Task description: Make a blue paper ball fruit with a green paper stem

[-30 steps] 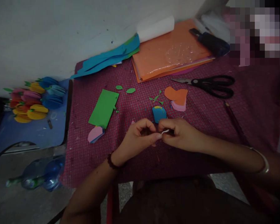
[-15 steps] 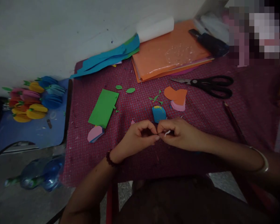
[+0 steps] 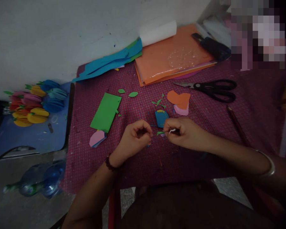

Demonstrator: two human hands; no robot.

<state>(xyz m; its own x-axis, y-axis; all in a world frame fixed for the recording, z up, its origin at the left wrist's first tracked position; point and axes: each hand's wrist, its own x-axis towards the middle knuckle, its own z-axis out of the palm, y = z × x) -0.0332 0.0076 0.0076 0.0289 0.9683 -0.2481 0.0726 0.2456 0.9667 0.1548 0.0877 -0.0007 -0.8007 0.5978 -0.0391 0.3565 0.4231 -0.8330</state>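
My left hand [image 3: 136, 138] is held over the cloth with thumb and fingers closed in a pinch; whatever is between the tips is too small to make out. To its right, my right hand [image 3: 184, 132] is pinched too, with a thin white strip [image 3: 173, 130] curling out inside its grip. A small green paper piece [image 3: 160, 133] shows at the right fingertips; I cannot tell if it is held or lies on the cloth. Just beyond the right hand lies a blue paper piece [image 3: 161, 118] with a yellow edge.
On the checked cloth [image 3: 138, 168] are a green paper sheet [image 3: 106, 111], pink rounded cutouts [image 3: 97, 138], green leaves [image 3: 133, 94], orange heart-shaped paper [image 3: 180, 99], scissors [image 3: 214, 89] and a pencil [image 3: 237, 122]. Orange sheets [image 3: 157, 63] lie behind. Colourful paper ornaments [image 3: 38, 115] rest on a blue stool [image 3: 45, 138].
My hands have come apart: the fingertips were together, and now the left hand has moved left and the right slightly right. The green piece between them has come into view.
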